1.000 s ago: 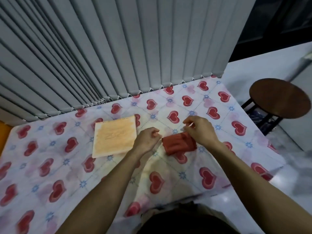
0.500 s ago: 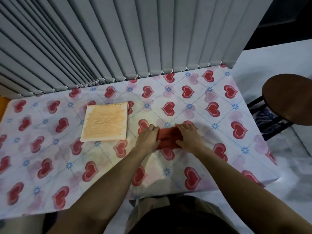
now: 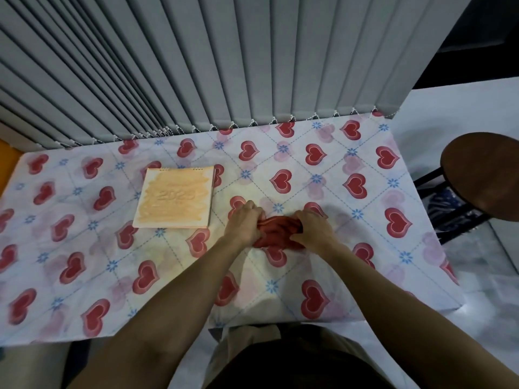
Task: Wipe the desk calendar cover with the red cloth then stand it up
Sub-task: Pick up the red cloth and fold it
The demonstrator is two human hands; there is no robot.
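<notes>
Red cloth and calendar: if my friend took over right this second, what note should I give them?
Left hand: closed on the left side of the red cloth.
Right hand: closed on its right side. The cloth is bunched between both hands, on the heart tablecloth.
Desk calendar: lying flat, cover up, to the left of the hands, not touching the cloth.
Done: the cloth is gathered up in both hands.
Left: wipe the calendar cover with the cloth, then stand the calendar up.
</notes>
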